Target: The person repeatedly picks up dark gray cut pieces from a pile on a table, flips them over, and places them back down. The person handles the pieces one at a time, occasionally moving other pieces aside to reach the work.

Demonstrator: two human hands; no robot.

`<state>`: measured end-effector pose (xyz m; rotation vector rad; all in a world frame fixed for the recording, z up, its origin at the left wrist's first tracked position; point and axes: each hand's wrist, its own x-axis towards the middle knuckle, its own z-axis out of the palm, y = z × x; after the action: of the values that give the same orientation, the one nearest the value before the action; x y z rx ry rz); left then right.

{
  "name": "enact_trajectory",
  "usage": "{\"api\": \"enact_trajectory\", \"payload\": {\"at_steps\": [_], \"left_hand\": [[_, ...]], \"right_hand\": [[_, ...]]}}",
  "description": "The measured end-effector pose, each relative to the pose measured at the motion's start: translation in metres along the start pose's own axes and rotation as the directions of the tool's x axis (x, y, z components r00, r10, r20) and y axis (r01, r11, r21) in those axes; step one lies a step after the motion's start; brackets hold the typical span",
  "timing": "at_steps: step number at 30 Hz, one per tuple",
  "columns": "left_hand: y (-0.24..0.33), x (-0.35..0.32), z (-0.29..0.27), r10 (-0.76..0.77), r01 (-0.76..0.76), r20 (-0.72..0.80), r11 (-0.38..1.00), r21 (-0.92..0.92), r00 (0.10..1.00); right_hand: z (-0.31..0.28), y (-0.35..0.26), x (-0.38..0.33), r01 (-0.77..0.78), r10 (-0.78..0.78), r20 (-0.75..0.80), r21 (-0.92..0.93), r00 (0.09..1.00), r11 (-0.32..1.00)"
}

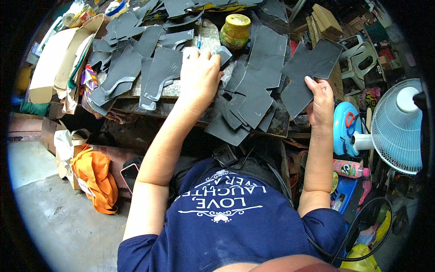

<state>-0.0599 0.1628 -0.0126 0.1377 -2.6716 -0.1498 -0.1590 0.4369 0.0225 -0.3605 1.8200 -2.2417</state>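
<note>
On the workbench [208,41], near the middle of its top, the left hand [198,75] lay palm down with its fingers curled over a small dark cut piece [224,54], pressing or pinching it against the stone-like surface; how firmly it gripped could not be told. Just beyond that hand, toward the far edge, stood a yellow-lidded jar [235,31]. A blue pen [198,43] lay beside the knuckles.

Off the right edge of the workbench, the right hand [320,102] was raised and closed around the lower end of a large dark grey cut sheet [309,75], thumb on the near face and fingers behind, holding it upright in the air, clear of the bench.

Across the workbench's left half lay a spread of similar grey cut shapes [131,68], overlapping one another, and another stack [253,90] hung over the near edge between the two hands. Cardboard patterns [54,63] rested at the left corner. To the right of the bench stood a white and blue fan [398,127], and an orange bag [93,177] sat on the floor at the lower left.
</note>
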Motion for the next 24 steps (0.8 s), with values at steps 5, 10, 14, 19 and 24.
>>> {"api": "enact_trajectory", "payload": {"at_steps": [5, 10, 14, 19, 24], "left_hand": [[0.004, -0.001, -0.003, -0.02, 0.019, -0.063, 1.0, -0.018, 0.998], [0.016, -0.006, -0.03, 0.108, -0.102, -0.468, 0.994, 0.038, 0.877], [0.026, -0.028, -0.049, -0.144, -0.04, -0.403, 0.91, -0.413, 0.904], [0.006, -0.039, -0.052, -0.314, 0.285, 0.354, -0.247, -0.926, 0.881], [0.003, -0.031, -0.035, -0.272, 0.198, 0.204, -0.051, -0.979, 0.94]], "right_hand": [[0.01, 0.007, -0.001, -0.03, 0.029, 0.024, 0.018, 0.999, 0.999], [0.022, 0.002, -0.003, -0.197, 0.195, -0.042, -0.039, 0.98, 0.98], [0.031, 0.0, -0.009, -0.009, 0.007, 0.034, 0.048, 0.999, 0.999], [0.028, -0.006, -0.007, -0.152, 0.151, -0.026, -0.033, 0.988, 0.988], [0.04, -0.007, -0.014, -0.021, -0.007, 0.318, 0.085, 0.948, 0.996]]}}
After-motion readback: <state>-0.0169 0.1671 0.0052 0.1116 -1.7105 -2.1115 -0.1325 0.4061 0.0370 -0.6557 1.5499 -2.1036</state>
